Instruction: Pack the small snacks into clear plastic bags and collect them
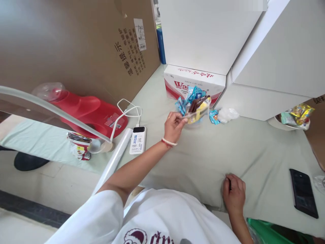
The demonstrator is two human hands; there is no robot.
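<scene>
My left hand (174, 126), with a bead bracelet at the wrist, reaches forward and grips the rim of a clear plastic container (195, 115) full of small blue, brown and yellow wrapped snacks. The container sits on a pale green cloth-covered table (203, 152). My right hand (234, 195) rests as a fist near the table's front edge, fingers curled on the cloth; a small dark thing shows between the fingers.
A red-and-white carton (193, 83) stands behind the container. A power bank (138, 139) with white cable, a red bottle (88, 110), a clear roll (115, 157) and crumpled wrappers (80, 145) lie left. A black phone (303, 193) lies right. Loose blue packets (213, 116) and plastic (228, 114) sit nearby.
</scene>
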